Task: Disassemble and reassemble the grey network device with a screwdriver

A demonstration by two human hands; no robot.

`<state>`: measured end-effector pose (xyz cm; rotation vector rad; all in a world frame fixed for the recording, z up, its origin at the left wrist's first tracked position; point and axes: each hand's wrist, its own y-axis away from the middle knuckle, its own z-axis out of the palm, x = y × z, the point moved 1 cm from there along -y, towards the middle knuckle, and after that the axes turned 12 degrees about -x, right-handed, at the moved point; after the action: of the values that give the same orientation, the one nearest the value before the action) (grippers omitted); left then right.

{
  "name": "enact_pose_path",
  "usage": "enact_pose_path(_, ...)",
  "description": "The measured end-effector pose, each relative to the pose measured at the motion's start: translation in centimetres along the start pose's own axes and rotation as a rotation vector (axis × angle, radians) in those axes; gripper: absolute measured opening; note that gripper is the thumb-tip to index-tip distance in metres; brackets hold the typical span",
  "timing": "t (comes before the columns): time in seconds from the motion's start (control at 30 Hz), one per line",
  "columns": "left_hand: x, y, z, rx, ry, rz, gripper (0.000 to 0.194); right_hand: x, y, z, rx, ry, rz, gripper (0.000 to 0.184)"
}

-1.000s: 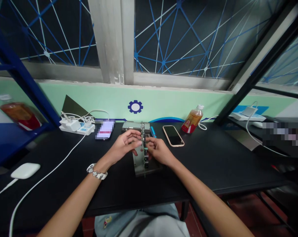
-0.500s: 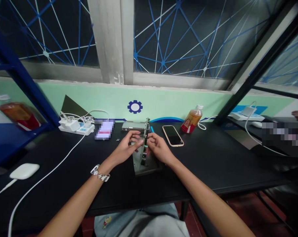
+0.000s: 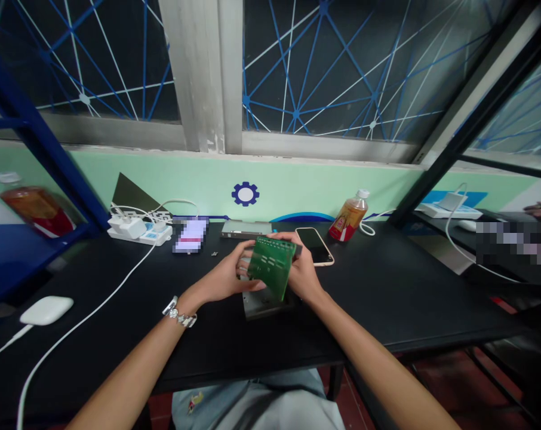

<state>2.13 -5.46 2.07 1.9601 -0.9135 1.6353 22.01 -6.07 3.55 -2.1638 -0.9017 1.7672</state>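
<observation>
At ten o'clock from the board, small metal bits (image 3: 214,254) lie on the counter (image 3: 199,352), perhaps set aside to avoid loss. At nine, the left hand (image 3: 221,279) has its grip clamped on the left edge of the green circuit board (image 3: 273,269), which is tilted above a metal tray (image 3: 259,307) at six. At three, the right hand's (image 3: 307,278) grip closes on the right edge; holding by the edges likely spares the parts. The phone (image 3: 317,245) lies at two.
</observation>
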Motion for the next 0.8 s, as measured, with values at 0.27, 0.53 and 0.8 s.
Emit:
enact_pose_path(0.27, 0.4, 0.4, -1.8, 0.295, -0.48, 0.167, 0.107, -0.2, -0.5, -0.7, -0.116, -0.112, 0.018, 0.044)
enact_pose_path(0.53, 1.5, 1.3, -2.9, 0.331, -0.601, 0.187, 0.102, -0.4, -0.6, -1.5, -0.145, -0.579, 0.372, 0.038)
enact_pose_path(0.8, 1.6, 1.3, -3.0, 0.413, -0.647, 0.216, 0.098, 1.1, -0.4, -1.0, -0.151, -0.544, 0.473, 0.05)
